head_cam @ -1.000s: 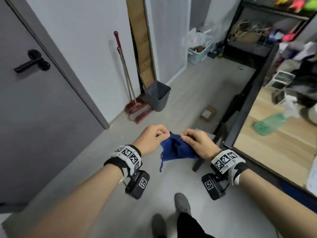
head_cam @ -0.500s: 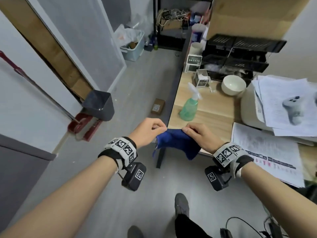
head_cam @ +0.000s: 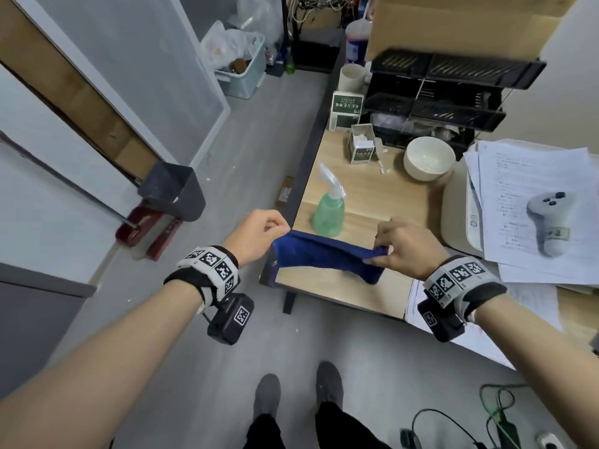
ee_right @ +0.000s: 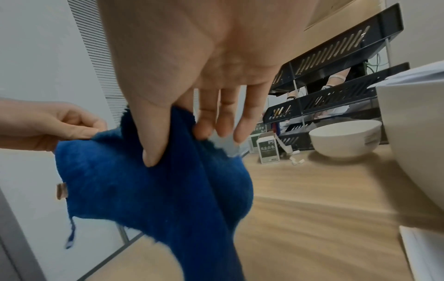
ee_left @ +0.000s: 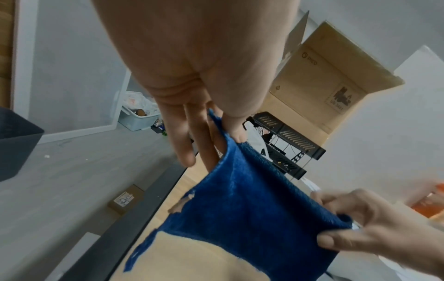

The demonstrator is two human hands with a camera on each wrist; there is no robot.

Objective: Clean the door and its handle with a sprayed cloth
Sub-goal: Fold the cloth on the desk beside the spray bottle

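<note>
Since half a second ago the two hands have moved apart, so the blue cloth [head_cam: 327,254] is now stretched wide between them instead of being bunched, and the view has come closer to the wooden desk [head_cam: 372,196]. The cloth hangs in the air over the near left corner of the desk, with its lower edge drooping toward the desk top. The left hand [head_cam: 256,234] pinches one upper corner of the cloth between thumb and fingers, just off the left edge of the desk. The right hand [head_cam: 405,246] pinches the other end, thumb against the forefinger, above the desk; its other fingers [ee_right: 247,121] are loose and almost straight.

Just behind the cloth, on the desk, stands a green spray bottle [head_cam: 329,212] with a white trigger head, upright. Farther back on the desk are a white bowl [head_cam: 428,157], a small open green and white box [head_cam: 361,149] and a black rack of trays [head_cam: 453,92]. At the right side of the desk lie printed papers [head_cam: 518,196] with a grey controller [head_cam: 551,218] on them. Left of the desk, on the grey floor, stands a dark bin [head_cam: 171,189].
</note>
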